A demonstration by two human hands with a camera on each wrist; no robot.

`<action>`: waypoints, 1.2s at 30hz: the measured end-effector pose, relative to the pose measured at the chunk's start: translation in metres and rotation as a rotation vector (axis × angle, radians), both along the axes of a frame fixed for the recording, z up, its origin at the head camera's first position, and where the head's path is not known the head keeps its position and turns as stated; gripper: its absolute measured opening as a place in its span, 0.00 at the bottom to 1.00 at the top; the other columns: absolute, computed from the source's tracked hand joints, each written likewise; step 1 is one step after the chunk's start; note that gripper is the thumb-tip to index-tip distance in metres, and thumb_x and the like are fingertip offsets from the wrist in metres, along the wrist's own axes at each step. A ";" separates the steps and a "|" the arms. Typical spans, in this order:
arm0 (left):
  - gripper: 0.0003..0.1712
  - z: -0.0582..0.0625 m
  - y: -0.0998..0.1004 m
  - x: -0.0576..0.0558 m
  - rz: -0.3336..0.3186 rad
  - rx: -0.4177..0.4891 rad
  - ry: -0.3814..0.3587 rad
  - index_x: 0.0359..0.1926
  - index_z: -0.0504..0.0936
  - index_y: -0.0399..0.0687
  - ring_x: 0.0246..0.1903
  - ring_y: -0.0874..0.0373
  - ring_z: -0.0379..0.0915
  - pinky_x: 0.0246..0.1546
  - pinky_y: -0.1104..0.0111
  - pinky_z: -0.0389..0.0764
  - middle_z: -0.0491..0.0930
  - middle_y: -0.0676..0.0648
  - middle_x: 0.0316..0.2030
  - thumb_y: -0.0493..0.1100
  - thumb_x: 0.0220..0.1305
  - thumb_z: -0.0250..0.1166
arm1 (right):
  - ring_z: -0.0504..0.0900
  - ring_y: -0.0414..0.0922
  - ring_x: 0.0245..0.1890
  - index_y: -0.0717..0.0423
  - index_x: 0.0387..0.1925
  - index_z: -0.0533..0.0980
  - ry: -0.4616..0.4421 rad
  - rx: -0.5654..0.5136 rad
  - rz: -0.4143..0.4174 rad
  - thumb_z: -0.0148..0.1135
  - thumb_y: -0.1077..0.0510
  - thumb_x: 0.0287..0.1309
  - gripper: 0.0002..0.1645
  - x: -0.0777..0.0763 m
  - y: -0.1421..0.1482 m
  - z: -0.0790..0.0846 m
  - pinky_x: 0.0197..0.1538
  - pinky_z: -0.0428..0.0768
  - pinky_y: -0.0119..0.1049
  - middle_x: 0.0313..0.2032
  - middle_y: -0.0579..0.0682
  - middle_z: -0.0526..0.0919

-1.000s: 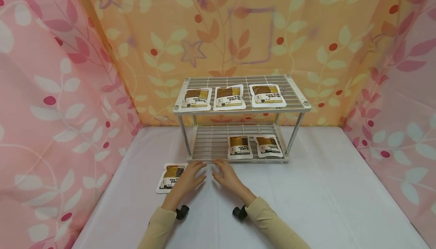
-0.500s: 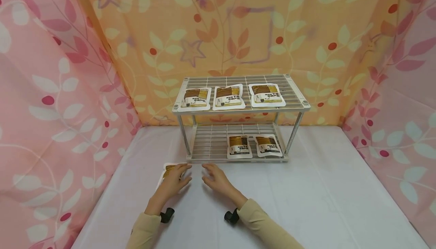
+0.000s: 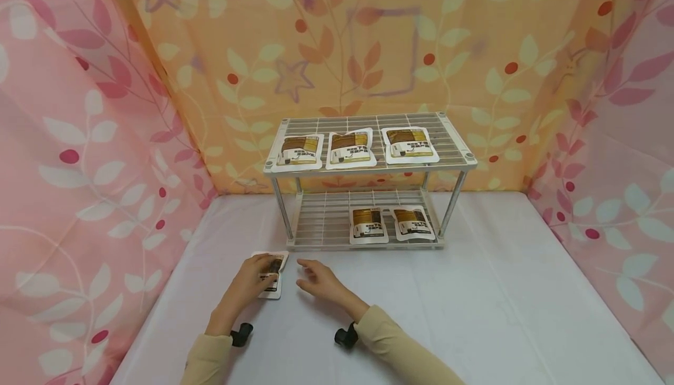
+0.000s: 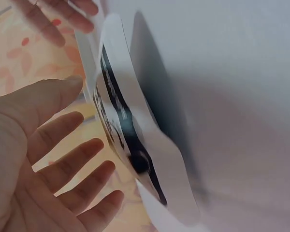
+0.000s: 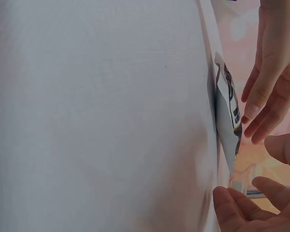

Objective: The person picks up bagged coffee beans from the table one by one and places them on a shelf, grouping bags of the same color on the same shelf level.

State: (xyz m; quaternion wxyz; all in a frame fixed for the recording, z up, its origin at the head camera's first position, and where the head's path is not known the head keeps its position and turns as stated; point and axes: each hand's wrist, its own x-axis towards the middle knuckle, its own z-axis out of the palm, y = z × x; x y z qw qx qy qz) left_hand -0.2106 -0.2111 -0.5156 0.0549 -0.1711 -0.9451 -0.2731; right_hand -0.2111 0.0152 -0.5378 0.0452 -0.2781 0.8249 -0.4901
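Note:
One white-edged food pouch (image 3: 271, 285) with a brown and yellow print lies on the white table in front of the shelf's left end. My left hand (image 3: 250, 279) is over its left part, covering some of the print. In the left wrist view the fingers (image 4: 79, 154) are spread and loosely bent beside the pouch (image 4: 130, 125); whether the tips touch it I cannot tell. My right hand (image 3: 323, 282) hovers to the right of the pouch, fingers loosely bent and holding nothing. The right wrist view shows its fingertips (image 5: 222, 193) apart from the pouch (image 5: 227, 111).
Behind the hands stands a two-tier white wire shelf (image 3: 310, 221). Its top tier bears three similar pouches, a left one (image 3: 298, 153), a middle one (image 3: 351, 149) and a right one (image 3: 410, 145). Two more pouches (image 3: 368, 226) lie on the lower tier's right half. Patterned cloth walls surround the table.
Both hands have moved left and slightly toward the person. The left hand now lies over the loose pouch's left part, and the pouch has turned from slanted to nearly straight.

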 end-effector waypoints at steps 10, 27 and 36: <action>0.29 0.001 -0.021 0.003 0.112 -0.052 -0.038 0.58 0.72 0.36 0.54 0.32 0.63 0.53 0.42 0.66 0.70 0.31 0.55 0.44 0.57 0.66 | 0.75 0.55 0.51 0.67 0.61 0.64 -0.012 0.008 0.036 0.59 0.58 0.59 0.31 0.003 -0.013 -0.004 0.53 0.76 0.35 0.53 0.64 0.73; 0.35 0.000 -0.028 0.006 0.165 0.018 -0.234 0.61 0.67 0.34 0.46 0.37 0.73 0.45 0.48 0.75 0.70 0.27 0.54 0.50 0.59 0.63 | 0.77 0.47 0.49 0.62 0.64 0.63 0.016 0.000 0.148 0.57 0.48 0.61 0.35 0.003 -0.025 -0.009 0.50 0.76 0.28 0.52 0.59 0.74; 0.32 0.000 -0.027 0.008 0.167 0.033 -0.252 0.59 0.70 0.34 0.44 0.39 0.74 0.43 0.50 0.77 0.71 0.28 0.54 0.48 0.58 0.65 | 0.77 0.48 0.50 0.61 0.63 0.64 -0.079 0.036 0.123 0.60 0.55 0.59 0.32 0.007 -0.032 -0.002 0.52 0.75 0.28 0.51 0.58 0.75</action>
